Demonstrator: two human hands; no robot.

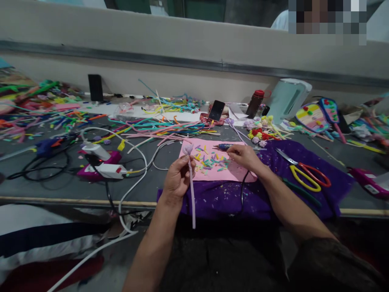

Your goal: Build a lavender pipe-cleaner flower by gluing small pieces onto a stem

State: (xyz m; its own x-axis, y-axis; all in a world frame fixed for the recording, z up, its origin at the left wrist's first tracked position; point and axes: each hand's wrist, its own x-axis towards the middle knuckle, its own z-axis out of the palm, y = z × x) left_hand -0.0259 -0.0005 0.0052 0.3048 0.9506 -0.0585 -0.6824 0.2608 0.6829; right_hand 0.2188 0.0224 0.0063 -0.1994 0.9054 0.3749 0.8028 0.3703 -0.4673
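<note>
Beyond the grey table [152, 184], a pale wall [182, 36] spans twelve o'clock; the left hand [178, 176] pinches a lilac stem [192, 198], grip unclear for the right hand [244, 157].

Purple cloth [209, 205] on grey table [60, 190]

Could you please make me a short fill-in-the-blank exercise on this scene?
1. The pale flower on a long stem is held in the person's ____ hand.
2. Small cut pieces lie scattered on a ____ sheet.
3. The scissors have one red handle and one ____ handle.
4. The cap of the bottle is ____.

Missing words: left; pink; yellow; red.
</note>
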